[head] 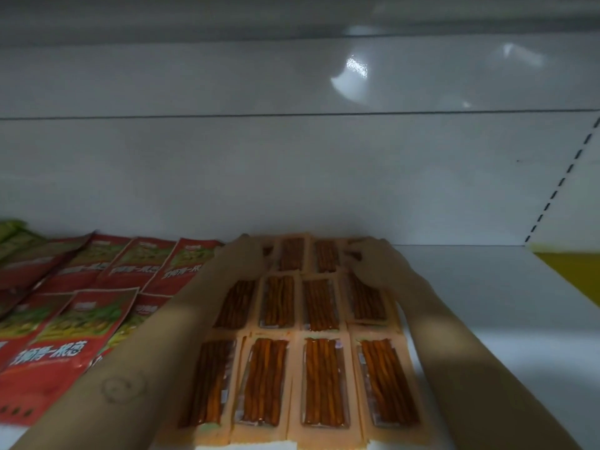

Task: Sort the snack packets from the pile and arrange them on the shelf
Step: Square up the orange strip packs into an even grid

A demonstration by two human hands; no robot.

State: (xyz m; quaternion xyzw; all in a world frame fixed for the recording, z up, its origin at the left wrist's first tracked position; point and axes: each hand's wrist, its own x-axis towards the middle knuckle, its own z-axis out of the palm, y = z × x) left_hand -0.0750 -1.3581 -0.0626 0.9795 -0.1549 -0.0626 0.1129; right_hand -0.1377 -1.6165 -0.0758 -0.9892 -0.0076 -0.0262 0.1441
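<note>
A head-worn camera looks down at a white shelf in dim light. In the lower middle of the frame, orange packets of long brown snack sticks lie flat on the shelf in three rows of four, set edge to edge with some overlap.

Two bare arms reach in from the bottom corners to the far row. The left hand lies over the leftmost packet of that row, its fingers fairly straight and resting on it. The right hand sits on the rightmost packet of the same row with its fingers bent. The picture is too blurred to tell whether it grips the packet or only touches it. A faint round mark shows on the left forearm.

At the left of the frame, red packets with white lettering lie overlapping in rows, and the left arm crosses over some of them. At the far left edge are a few green packets.

A pale back wall fills the upper half, with a bright glare spot at upper right. A yellow panel shows at the right edge.
</note>
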